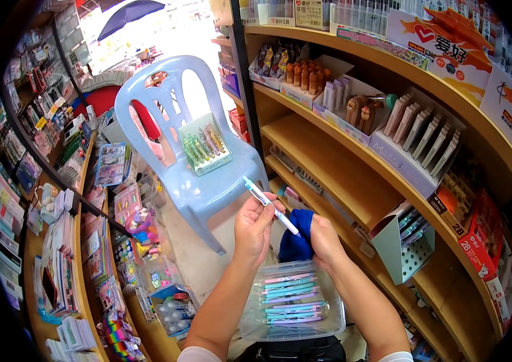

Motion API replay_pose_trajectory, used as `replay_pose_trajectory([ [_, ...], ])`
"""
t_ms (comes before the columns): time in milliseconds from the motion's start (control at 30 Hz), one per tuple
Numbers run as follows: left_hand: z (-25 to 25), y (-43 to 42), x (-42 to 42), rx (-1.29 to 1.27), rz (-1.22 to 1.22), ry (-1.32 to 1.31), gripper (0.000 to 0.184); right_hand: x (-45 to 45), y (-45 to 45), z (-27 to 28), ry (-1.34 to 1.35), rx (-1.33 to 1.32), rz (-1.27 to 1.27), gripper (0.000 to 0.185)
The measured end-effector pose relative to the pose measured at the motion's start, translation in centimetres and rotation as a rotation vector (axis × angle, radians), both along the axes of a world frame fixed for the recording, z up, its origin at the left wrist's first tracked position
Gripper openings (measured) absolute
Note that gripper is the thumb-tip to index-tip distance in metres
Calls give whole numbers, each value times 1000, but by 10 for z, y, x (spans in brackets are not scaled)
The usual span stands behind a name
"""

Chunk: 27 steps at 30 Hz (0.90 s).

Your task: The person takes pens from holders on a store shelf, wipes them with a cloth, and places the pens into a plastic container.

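My left hand [256, 226] pinches a white and light-blue pen [272, 206], tilted with its upper end to the left. In my right hand [326, 241] is a dark blue cloth [295, 240], bunched up and touching or very close to the pen's lower end. Below both hands sits a clear plastic box [335, 320] with several pastel pens [292, 289] lying in two groups. A display box of pens [209, 146] stands on the light-blue plastic chair [198, 192] ahead of my hands.
To the right, wooden shelves [328, 145] carry boxed stationery, and a pen holder with a dotted front [413, 256] leans on a lower one. Packed goods [63, 253] and toy bins [162, 271] line the left side. A black bag [298, 351] lies below the clear box.
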<state>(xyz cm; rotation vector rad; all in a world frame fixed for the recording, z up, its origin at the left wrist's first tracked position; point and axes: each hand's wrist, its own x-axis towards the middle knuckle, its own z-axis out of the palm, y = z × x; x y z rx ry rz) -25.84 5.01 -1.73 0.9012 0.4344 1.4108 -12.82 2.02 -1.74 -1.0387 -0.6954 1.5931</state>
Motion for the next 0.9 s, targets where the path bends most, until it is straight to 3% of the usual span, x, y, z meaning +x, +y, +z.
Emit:
replay_pose_trajectory([
  [267, -1, 1, 1, -26, 49, 8, 15, -5, -5, 3, -92, 115, 66, 19],
  [367, 2, 0, 2, -47, 83, 39, 14, -6, -4, -8, -244, 248, 178, 19],
  [400, 2, -1, 3, -48, 96, 57, 14, -7, -3, -14, -434, 356, 158, 20],
  [500, 2, -2, 6, -40, 129, 93, 14, -6, -4, -12, -566, 415, 127, 20],
  [733, 9, -13, 11, 87, 72, 201, 14, -1, 4, -23, -442, 336, -73, 25],
  [833, 9, -12, 12, 62, 73, 159, 15, 1, 4, -12, -128, 57, -48, 23],
  [900, 8, -10, 10, 46, 95, 118, 14, -1, 3, -4, -61, -13, -101, 25],
])
